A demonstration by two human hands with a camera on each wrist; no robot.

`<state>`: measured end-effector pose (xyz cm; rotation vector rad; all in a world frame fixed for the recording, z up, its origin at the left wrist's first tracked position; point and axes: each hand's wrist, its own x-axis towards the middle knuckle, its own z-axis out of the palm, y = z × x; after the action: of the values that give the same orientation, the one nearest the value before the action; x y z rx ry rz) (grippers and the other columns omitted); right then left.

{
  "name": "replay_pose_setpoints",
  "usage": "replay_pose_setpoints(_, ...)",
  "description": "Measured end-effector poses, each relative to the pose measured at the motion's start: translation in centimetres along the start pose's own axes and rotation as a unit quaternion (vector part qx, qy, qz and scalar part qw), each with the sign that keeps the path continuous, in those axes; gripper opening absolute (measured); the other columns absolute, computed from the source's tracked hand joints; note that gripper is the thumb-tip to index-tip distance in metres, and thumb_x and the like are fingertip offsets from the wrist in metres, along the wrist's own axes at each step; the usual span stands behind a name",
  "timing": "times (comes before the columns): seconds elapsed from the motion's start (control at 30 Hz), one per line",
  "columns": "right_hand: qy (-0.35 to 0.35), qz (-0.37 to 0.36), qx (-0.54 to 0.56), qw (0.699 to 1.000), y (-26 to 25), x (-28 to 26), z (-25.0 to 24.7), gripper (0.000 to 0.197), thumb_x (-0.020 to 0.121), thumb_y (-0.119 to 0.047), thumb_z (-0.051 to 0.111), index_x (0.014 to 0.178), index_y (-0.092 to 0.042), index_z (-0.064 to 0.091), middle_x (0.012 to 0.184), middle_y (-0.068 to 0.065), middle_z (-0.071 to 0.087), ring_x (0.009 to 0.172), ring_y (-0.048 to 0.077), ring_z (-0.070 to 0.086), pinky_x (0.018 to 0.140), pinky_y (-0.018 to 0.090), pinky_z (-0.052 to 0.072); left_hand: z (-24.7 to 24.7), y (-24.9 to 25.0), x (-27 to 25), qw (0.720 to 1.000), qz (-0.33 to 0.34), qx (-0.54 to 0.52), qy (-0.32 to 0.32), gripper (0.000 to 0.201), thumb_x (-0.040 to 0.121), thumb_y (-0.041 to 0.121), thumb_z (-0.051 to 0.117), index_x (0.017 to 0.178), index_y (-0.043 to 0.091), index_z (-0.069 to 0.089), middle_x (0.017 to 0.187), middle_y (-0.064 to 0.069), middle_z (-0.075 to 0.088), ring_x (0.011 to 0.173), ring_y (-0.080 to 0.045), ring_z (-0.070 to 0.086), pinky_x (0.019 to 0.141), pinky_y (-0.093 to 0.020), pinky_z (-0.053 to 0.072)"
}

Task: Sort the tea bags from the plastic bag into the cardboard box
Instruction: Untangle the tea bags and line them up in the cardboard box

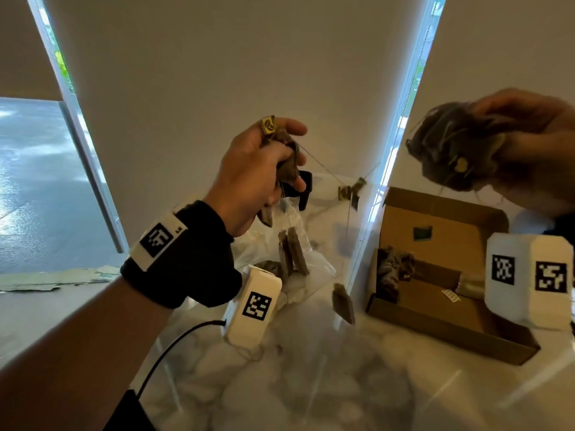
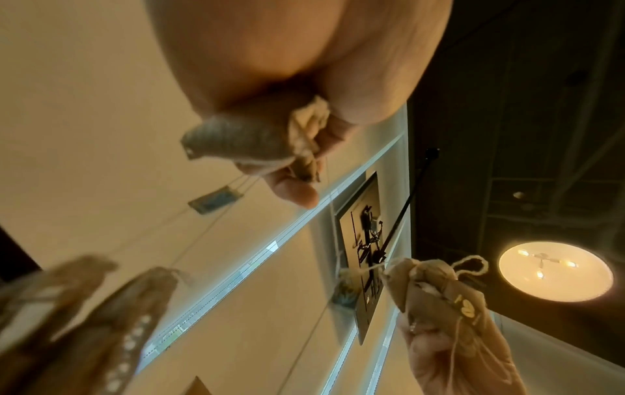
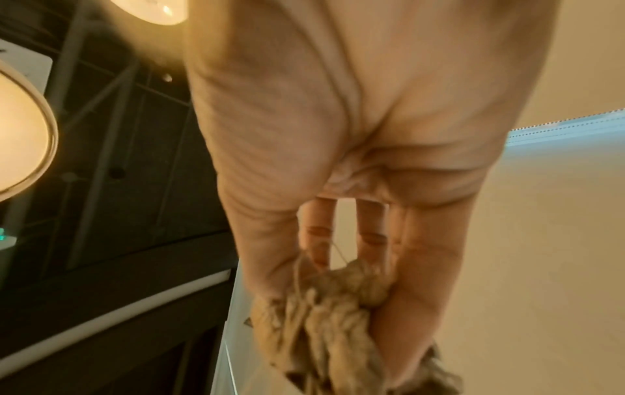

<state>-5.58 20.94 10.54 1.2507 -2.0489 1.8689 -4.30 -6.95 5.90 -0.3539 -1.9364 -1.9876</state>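
My left hand [image 1: 287, 157] is raised over the clear plastic bag [image 1: 314, 259] and grips a crumpled clump of tea bags [image 2: 304, 144] with a yellow tag [image 1: 268, 125]. Tangled strings run down from it to two dangling tea bags [image 1: 292, 253], another tea bag [image 1: 343, 303] and small tags [image 1: 351, 189]. High at the right, my right hand [image 1: 510, 141] holds a bunch of tea bags [image 1: 454, 150] above the open cardboard box [image 1: 435, 331]. That bunch [image 3: 321, 320] fills the fingers [image 3: 419, 267]. Several tea bags [image 1: 393, 269] lie in the box's left end.
The box and plastic bag sit on a white marble table [image 1: 311, 384]. White marker blocks [image 1: 252, 306] hang from both wrists, and a black cable [image 1: 174, 343] trails from the left one. A black object [image 1: 305, 189] lies behind the left hand. A wall stands close behind.
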Motion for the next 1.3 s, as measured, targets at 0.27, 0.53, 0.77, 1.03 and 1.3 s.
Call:
replay_pose_setpoints(0.27,0.041,-0.027,0.049,0.998,-0.9,0.8,1.0,0.021,0.062,-0.033,0.078,0.081,-0.039,0.073,0.100,-0.006,0.073,0.086,0.021,0.069,0.056,0.023,0.057,0.9,-3.2,-0.4,0.991,-0.118,-0.042,-0.049,0.035,0.090,0.002,0.034,0.099,0.015,0.065,0.073,-0.009,0.050,0.045,-0.012,0.034,0.042,-0.025,0.019)
replay_pose_setpoints(0.53,0.039,-0.001,0.059,0.997,-1.5,3.4,2.7,0.021,0.060,-0.018,0.068,0.076,-0.030,0.074,0.099,0.002,0.071,0.078,0.017,0.071,0.051,0.021,0.054,3.7,-4.7,-2.2,0.921,-0.164,0.199,-0.291,0.048,0.080,0.032,0.073,0.125,0.030,0.058,0.072,0.015,0.054,0.067,-0.002,0.052,0.072,-0.023,0.044)
replay_pose_setpoints(0.77,0.041,0.010,0.058,0.997,-1.2,3.6,2.2,0.020,0.057,-0.021,0.069,0.073,-0.033,0.074,0.101,0.002,0.071,0.081,0.019,0.071,0.053,0.021,0.054,5.8,-6.5,-2.2,0.911,-0.163,0.223,-0.305,0.023,0.087,0.035,0.065,0.101,0.018,0.073,0.063,0.008,0.056,0.055,-0.004,0.044,0.053,-0.018,0.037)
replay_pose_setpoints(1.03,0.022,0.076,0.027,0.997,2.3,2.1,2.5,0.029,0.057,-0.019,0.077,0.085,-0.022,0.072,0.099,0.010,0.072,0.089,0.029,0.070,0.065,0.033,0.059,5.3,-6.6,-1.4,0.914,-0.290,-0.244,-0.142,0.034,0.093,0.044,0.048,0.099,0.014,0.061,0.066,0.000,0.048,0.042,-0.008,0.030,0.037,-0.018,0.023)
replay_pose_setpoints(1.3,-0.005,0.135,-0.118,0.984,5.2,0.9,5.2,0.027,0.082,0.005,0.065,0.094,-0.018,0.070,0.103,0.013,0.068,0.089,0.031,0.070,0.076,0.041,0.060,7.7,-7.0,-2.2,0.921,-0.203,-0.316,-0.108,0.064,0.087,0.070,0.036,0.099,0.011,0.058,0.074,-0.006,0.046,0.053,-0.012,0.033,0.046,-0.023,0.027)
